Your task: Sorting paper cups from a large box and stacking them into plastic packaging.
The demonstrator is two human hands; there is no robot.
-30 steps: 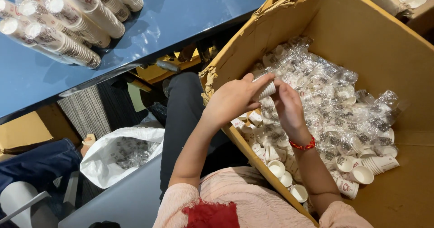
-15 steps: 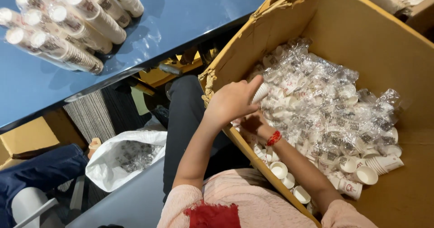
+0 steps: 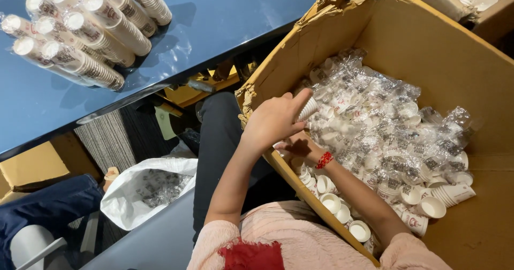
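Two hands work at the near edge of a big cardboard box point(image 3: 444, 61). Left hand point(image 3: 273, 121) is curled shut around a small stack of paper cups point(image 3: 309, 109), fingers wrapped on the upper end, the stack just above the box rim. Right hand point(image 3: 301, 148), with a red band point(image 3: 324, 160) at the wrist, sits under it in shadow; how far it is open cannot be told, nor whether it holds anything.

To handle the stack well, I would judge that a light grip round the sides is best, since thin paper cups crush easily, with the lower hand supporting the bottom so none slip out.

Loose white cups point(image 3: 342, 208) lie along the near wall of the box, some upright, some tipped. Beyond them the box is heaped with short cup stacks in clear plastic wrap point(image 3: 385, 125).

Off to the left, on the floor, a white bag point(image 3: 134, 195) stands open with crumpled clear wrap inside. Farther off, on the blue desk point(image 3: 225, 18), long sleeves of stacked cups point(image 3: 91, 29) lie side by side, touching. A second box point(image 3: 482, 2) with cups shows at the far right corner.
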